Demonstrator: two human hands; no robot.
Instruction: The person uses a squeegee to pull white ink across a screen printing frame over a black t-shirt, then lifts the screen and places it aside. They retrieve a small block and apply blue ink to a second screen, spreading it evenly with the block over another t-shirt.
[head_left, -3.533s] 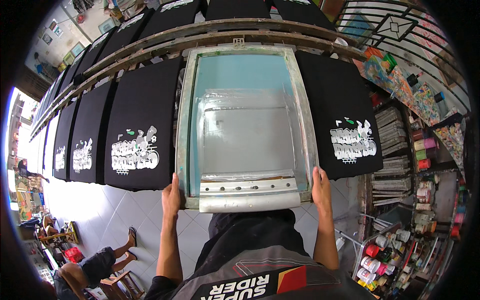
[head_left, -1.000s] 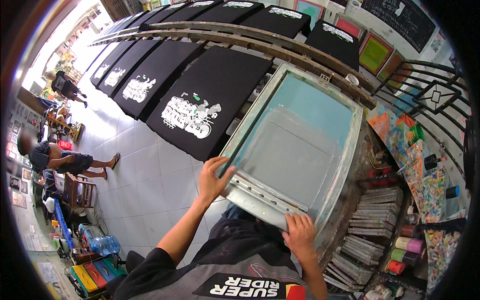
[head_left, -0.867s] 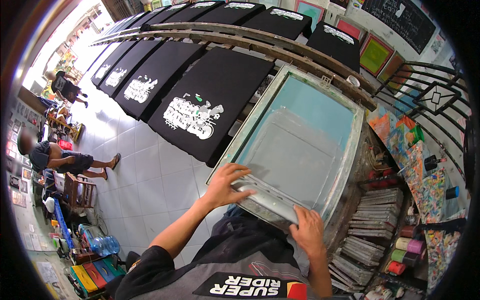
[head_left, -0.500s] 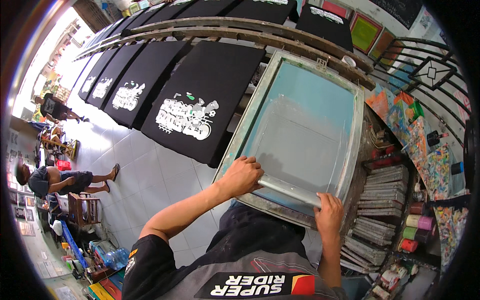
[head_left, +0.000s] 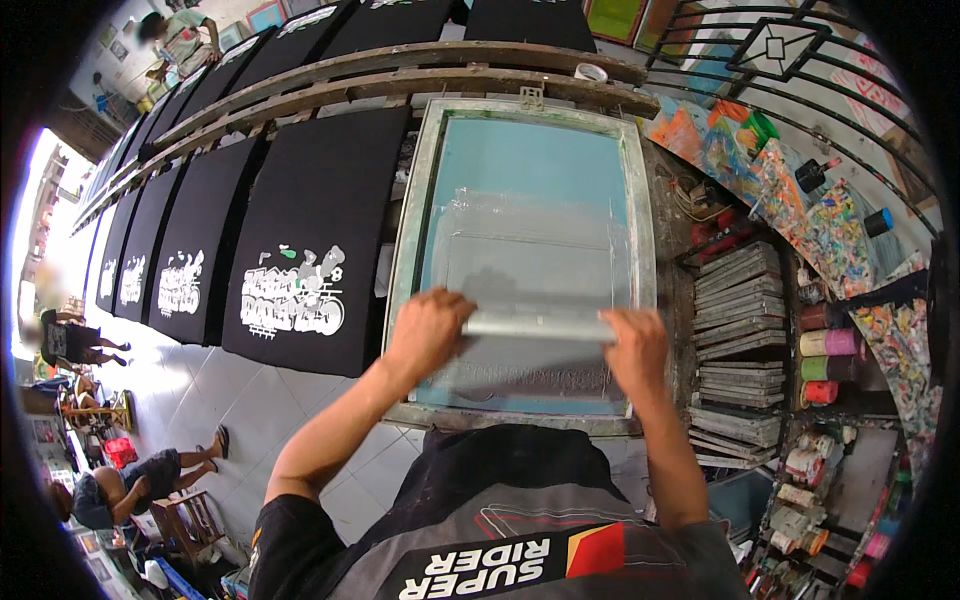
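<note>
A printing screen (head_left: 529, 155) in a pale metal frame lies on the rack, blue above a band of grey ink (head_left: 525, 230). My left hand (head_left: 425, 330) and my right hand (head_left: 635, 340) grip either end of a silver squeegee (head_left: 535, 325), which crosses the lower half of the mesh and casts a soft shadow. Left of the screen lie black shirts (head_left: 315, 200) on boards, each with a white graffiti-style print (head_left: 290, 300).
Wooden rails (head_left: 380, 80) cross behind, with a tape roll (head_left: 591, 71). At right are a black railing (head_left: 772, 45), a paint-splattered sheet (head_left: 845, 235), stacked boards (head_left: 740, 310) and tubs (head_left: 822, 340). Several people (head_left: 135, 480) are at left and behind, over the tiled floor (head_left: 250, 400).
My hands went from the screen's frame to the squeegee, which has since moved up the screen from its near edge. The view has turned, and another person shows at top left.
</note>
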